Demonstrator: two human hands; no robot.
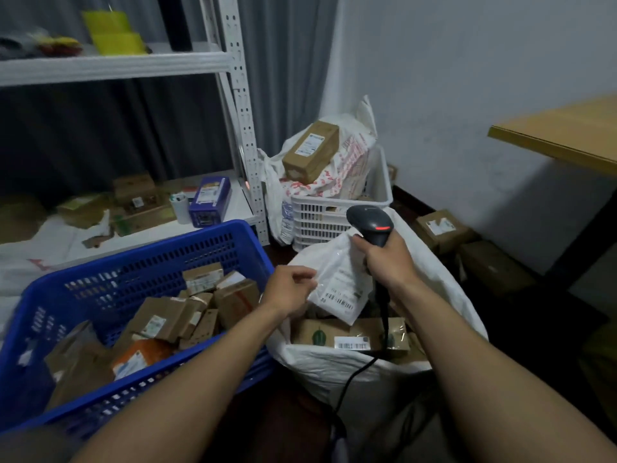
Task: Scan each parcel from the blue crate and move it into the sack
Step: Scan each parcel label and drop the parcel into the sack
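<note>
Nearest: left forearm crosses the near corner of the blue crate; right forearm reaches in over the sack.
Task thing: white mailer, a flat plastic pouch held up over the sack mouth with its barcode label facing the person.
Left hand: wrist bent inward, fingers curled, thumb and fingertips pinching the mailer's left edge.
Right hand: fist wrapped round the handle of the scanner. Head is up and red window lit. One fingertip touches the mailer's top corner.
Cable: drops from the scanner handle across the sack and over its near rim.
Handling: probably light, floppy and slick. It sags if held at one edge, so pinch a corner or a seam and keep the label flat for the read. Not likely fragile.
Stage: looks like scan or just-scanned, mailer not yet dropped in.
Sack contents: brown box with a barcode sticker lies directly under the mailer.
Crate: many cardboard parcels piled loose and tilted.
Background: white crate behind the sack, desk far right.
</note>
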